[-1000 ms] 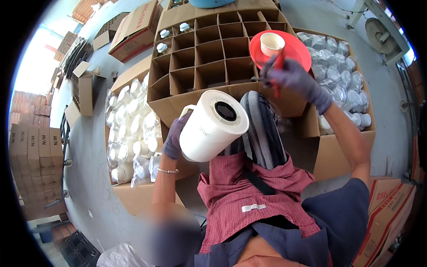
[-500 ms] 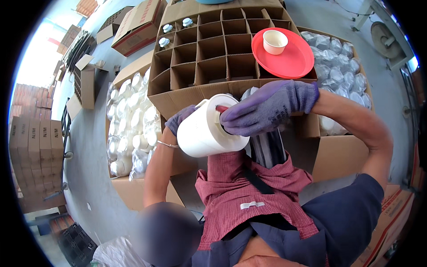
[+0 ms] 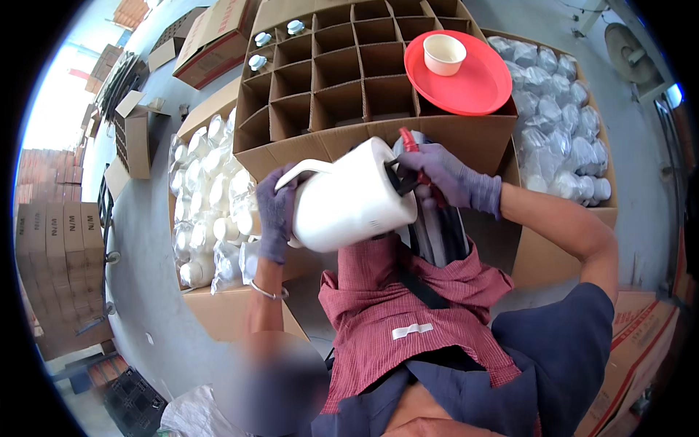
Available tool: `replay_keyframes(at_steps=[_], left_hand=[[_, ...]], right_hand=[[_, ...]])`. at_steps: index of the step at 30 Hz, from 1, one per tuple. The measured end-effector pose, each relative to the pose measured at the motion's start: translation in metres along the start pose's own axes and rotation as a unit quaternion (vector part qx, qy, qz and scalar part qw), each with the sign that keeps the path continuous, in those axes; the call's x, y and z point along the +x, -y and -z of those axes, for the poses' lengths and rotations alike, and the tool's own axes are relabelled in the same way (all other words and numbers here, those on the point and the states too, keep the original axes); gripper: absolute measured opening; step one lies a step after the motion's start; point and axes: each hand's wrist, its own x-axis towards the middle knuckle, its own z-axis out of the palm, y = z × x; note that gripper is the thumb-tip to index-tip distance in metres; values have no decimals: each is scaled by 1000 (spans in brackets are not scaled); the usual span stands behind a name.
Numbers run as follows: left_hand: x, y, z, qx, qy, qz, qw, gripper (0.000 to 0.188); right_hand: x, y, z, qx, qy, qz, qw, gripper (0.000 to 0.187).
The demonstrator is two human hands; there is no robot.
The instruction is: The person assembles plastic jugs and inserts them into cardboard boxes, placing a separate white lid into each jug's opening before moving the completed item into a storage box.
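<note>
A white jug (image 3: 346,200) with a curved handle is held tilted in front of my lap. My gloved left hand (image 3: 274,213) grips it at its left end, beside the handle. At the jug's other end, my gloved right hand (image 3: 450,177) is closed on red-handled pliers (image 3: 410,140). Their dark front part meets the recess in that end; the fingers and the jug's edge hide the exact contact.
Ahead stands a divided carton (image 3: 320,146) with several white-topped bottles in its far-left cells. On its right part rests a red tray (image 3: 473,91) bearing a cream cup (image 3: 444,54). Cartons of plastic-wrapped white items (image 3: 211,193) and silvery wrapped items (image 3: 561,127) flank it.
The jug has turned, so its handle now shows at the upper left. My right hand has drawn back a little to the right, bringing the red handles into view.
</note>
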Motion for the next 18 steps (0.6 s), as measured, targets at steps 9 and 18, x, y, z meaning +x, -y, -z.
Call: replay_keyframes(at_steps=[9, 18], left_hand=[[-2, -27, 0, 20, -115, -18, 993, 25], [-12, 8, 33, 41, 72, 63, 995, 38]], right_hand=[[8, 38, 74, -359, -175, 299, 867, 26], [57, 57, 169, -652, -336, 65, 677, 63]])
